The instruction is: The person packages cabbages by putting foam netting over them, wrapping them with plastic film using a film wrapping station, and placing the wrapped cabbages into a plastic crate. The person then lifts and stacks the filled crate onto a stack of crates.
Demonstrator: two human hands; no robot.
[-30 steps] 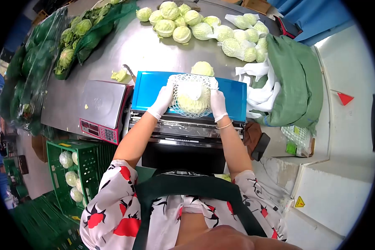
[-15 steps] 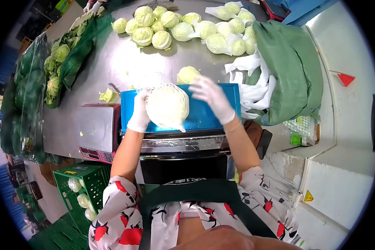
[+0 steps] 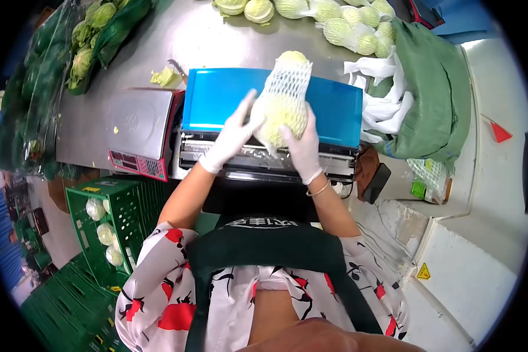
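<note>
A pale green cabbage (image 3: 281, 117) in white foam netting is held over the front of the blue-topped machine (image 3: 217, 94). My right hand (image 3: 304, 146), in a white glove, wraps around its right side with the thumb across its front. My left hand (image 3: 232, 138), also gloved, is at the cabbage's left edge, fingers stretched and apart from the thumb. The netting (image 3: 287, 79) stretches from this cabbage toward a second cabbage (image 3: 293, 57) at the machine's far edge. Whether that one is inside the netting I cannot tell.
A scale (image 3: 138, 126) stands left of the machine, near a loose leaf (image 3: 163, 77). Netted cabbages (image 3: 349, 32) and bare ones (image 3: 258, 10) lie at the back. White net sleeves (image 3: 387, 105) spill from a green sack (image 3: 434, 88) on the right. A green crate (image 3: 120, 205) stands lower left.
My right hand has come in from the side onto the netted cabbage. My left hand has moved to its left edge. The netting now stretches away toward the far cabbage. The view has shifted.
</note>
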